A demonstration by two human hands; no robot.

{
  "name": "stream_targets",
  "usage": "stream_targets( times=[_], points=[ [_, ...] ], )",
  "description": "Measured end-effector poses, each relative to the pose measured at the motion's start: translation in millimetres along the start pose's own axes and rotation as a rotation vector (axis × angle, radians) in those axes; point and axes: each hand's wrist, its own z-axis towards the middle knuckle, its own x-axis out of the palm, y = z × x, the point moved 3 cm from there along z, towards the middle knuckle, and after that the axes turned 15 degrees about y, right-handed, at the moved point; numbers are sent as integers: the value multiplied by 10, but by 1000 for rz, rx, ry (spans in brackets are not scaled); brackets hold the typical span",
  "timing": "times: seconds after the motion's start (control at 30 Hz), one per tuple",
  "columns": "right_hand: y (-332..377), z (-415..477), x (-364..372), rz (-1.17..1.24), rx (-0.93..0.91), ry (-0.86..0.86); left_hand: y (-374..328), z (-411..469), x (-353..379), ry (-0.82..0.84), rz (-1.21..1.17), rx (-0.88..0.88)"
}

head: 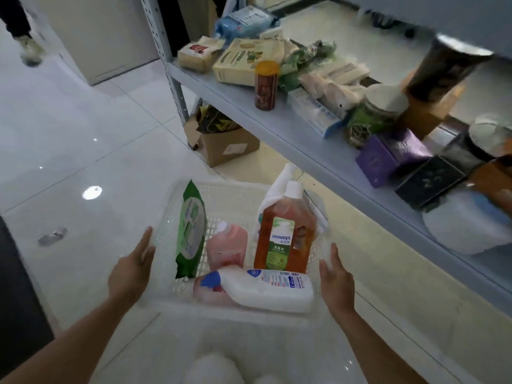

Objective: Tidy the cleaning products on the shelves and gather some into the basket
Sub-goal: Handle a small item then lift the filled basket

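Note:
A white perforated plastic basket [230,189] is low in front of me over the tiled floor. It holds a green wipes pack [191,231] standing on end, a pink pump bottle [227,245], an upright amber Seaways bottle [285,234], a white bottle behind it [277,187], and a white bottle with a blue cap [271,289] lying along the near side. My left hand [133,270] lies flat against the basket's left side with fingers straight. My right hand [336,284] is flat at the right side. Neither hand curls around the rim.
A grey metal shelf [249,106] runs diagonally on the right, crowded with boxes, packets, an orange-capped jar [266,84], a toothpaste box [313,112] and purple boxes [388,159]. A cardboard box [230,145] sits on the floor under it. Someone's foot [30,51] is far left.

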Motion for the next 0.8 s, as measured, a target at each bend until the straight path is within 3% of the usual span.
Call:
stream_targets(
  times=[0.23, 0.37, 0.8],
  points=[
    [-1662, 691, 864, 68, 136, -138, 43, 1126, 1910, 112, 51, 164],
    [-2358, 839, 1174, 67, 219, -226, -113, 1439, 2641, 157, 105, 259],
    [-2709, 1134, 1015, 102, 254, -360, -804, 2059, 2966, 148, 149, 429]
  ],
)
